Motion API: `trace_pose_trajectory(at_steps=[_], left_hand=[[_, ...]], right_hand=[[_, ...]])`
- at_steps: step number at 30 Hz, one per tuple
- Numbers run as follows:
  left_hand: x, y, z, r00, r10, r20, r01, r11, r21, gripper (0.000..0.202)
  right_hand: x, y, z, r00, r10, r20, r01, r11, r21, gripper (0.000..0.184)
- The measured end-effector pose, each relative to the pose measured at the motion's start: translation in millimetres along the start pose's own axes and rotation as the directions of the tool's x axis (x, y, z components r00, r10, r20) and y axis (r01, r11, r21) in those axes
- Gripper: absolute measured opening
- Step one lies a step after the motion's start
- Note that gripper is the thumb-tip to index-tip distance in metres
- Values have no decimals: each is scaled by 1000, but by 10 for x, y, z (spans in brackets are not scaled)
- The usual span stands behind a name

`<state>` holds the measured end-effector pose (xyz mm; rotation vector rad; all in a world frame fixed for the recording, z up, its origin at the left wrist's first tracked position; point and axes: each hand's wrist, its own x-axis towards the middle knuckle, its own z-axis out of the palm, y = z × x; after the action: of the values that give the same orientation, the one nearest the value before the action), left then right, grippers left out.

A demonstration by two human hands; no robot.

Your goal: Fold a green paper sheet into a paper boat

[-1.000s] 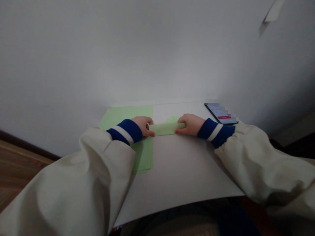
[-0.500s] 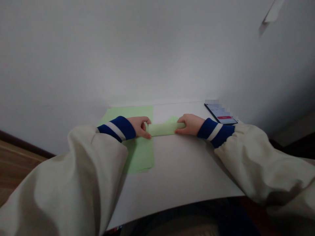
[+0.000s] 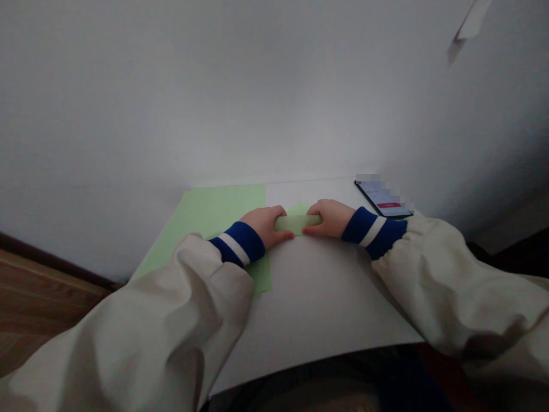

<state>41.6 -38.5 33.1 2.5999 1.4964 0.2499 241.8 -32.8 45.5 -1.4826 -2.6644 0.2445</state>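
A piece of pale green paper (image 3: 297, 224), folded or rolled into a narrow band, lies crosswise on the white table. My left hand (image 3: 268, 225) curls round its left part, thumb on the near edge and fingers over the far side. At the right end my right hand (image 3: 329, 217) grips it the same way, with the thumb near me. A pointed green flap sticks up behind the band, between the two hands. Both ends of the band are partly covered by my fingers.
Several larger green sheets (image 3: 223, 200) lie at the left of the white table (image 3: 326, 309), partly under my left arm. A phone (image 3: 384, 200) with a lit screen rests at the back right. A pale wall (image 3: 274, 103) rises behind the table.
My left hand has moved right along the green band, nearer to my right hand, and its fingers now close round the paper. The right hand has stayed almost in place.
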Motion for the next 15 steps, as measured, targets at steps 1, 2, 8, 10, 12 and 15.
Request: trace_pose_trajectory(at_steps=[1, 2, 8, 10, 12, 15], left_hand=[[0, -3, 5, 1000, -21, 9, 21, 1000, -11, 49], [1, -6, 9, 999, -37, 15, 37, 999, -21, 49], [8, -16, 27, 997, -73, 2, 73, 997, -40, 46], [9, -15, 25, 998, -68, 1, 68, 997, -48, 46], [9, -11, 20, 998, -66, 1, 66, 996, -53, 45], [9, -10, 14, 998, -70, 6, 70, 996, -59, 45]], right_hand=[[-2, -3, -4, 1000, -4, -4, 4, 1000, 0, 31], [-3, -4, -6, 1000, -9, -6, 9, 1000, -1, 31], [5, -16, -2, 1000, -1, -4, 1, 1000, -26, 37], [6, -21, -3, 1000, 10, -5, -10, 1000, -22, 38], [4, -27, -6, 1000, 20, -8, -20, 1000, -22, 39], [2, -31, -10, 1000, 28, -13, -29, 999, -18, 38]])
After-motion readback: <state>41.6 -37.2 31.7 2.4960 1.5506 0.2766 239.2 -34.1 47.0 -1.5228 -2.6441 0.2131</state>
